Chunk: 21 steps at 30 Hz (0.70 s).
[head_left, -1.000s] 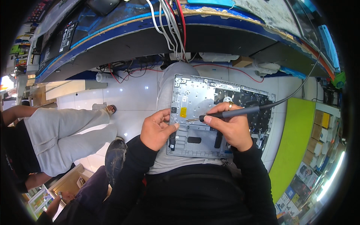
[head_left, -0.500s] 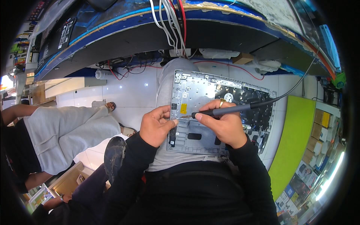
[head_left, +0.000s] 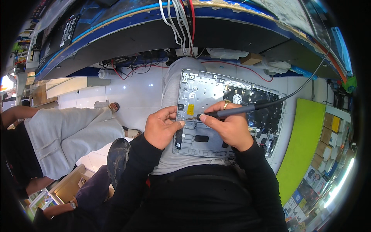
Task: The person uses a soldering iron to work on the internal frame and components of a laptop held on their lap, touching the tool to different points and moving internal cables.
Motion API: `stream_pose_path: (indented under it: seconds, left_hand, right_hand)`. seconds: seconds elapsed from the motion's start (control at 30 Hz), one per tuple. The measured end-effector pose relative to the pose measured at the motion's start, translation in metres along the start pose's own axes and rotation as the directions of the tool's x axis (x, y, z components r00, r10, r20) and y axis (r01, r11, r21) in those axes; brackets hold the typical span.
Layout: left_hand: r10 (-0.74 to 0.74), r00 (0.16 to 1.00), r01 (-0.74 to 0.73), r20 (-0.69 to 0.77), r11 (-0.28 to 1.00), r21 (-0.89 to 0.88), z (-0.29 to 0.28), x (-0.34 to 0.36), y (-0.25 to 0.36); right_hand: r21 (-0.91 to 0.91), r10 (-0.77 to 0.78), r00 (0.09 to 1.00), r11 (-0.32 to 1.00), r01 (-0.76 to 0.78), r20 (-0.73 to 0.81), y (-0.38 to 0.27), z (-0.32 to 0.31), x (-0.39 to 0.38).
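A silver laptop top case [head_left: 205, 92] lies inner side up across my lap, with a black keyboard back [head_left: 266, 116] on its right part. Its left edge is held by my left hand [head_left: 164, 127], fingers closed on it and thumb pointing inward. In my right hand [head_left: 234, 129] is a soldering iron [head_left: 247, 109] with a grey and black handle, gripped like a pen. The thin metal tip points left, close to my left thumb and just below a piece of yellow tape [head_left: 191, 110]. I cannot tell whether the tip touches the case.
A cable [head_left: 309, 79] runs from the iron up to the workbench [head_left: 135, 42]. White and red wires [head_left: 181, 27] hang from its edge. Another person in grey trousers [head_left: 77, 127] is at the left, and a second person's arm [head_left: 60, 210] shows below. A green panel [head_left: 301, 150] stands right.
The laptop case sits slightly higher and further right in view. The iron's tip has shifted a little; both hands keep their grips. The watch on the lower-left person's wrist shows more.
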<state>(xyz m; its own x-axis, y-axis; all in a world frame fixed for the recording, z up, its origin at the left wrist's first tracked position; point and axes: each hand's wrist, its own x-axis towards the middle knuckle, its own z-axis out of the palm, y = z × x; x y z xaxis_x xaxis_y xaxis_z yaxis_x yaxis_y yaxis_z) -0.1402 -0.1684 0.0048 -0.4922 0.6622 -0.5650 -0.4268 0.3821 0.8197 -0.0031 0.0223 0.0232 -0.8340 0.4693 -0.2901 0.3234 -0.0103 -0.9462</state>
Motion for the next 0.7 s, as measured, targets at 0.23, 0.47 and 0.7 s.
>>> stream_pose_path:
  seconds: [0.23,0.47,0.7]
  left_hand:
    - [-0.008,1.0,0.008,-0.004,1.0,-0.011,0.001,0.0009,-0.0012]
    - [-0.005,1.0,0.004,-0.012,1.0,-0.012,0.0009,0.0001,0.0006]
    - [-0.011,1.0,0.01,-0.02,0.999,-0.033,0.004,0.0015,0.0016]
  right_hand:
    - [-0.015,0.059,0.998,0.998,-0.059,0.006,-0.0013,0.0051,0.0007]
    - [-0.084,-0.037,0.999,0.996,0.035,-0.016,-0.0018,0.0091,0.0037]
    - [-0.137,-0.132,0.991,0.982,0.127,-0.028,0.0009,0.0089,0.0097]
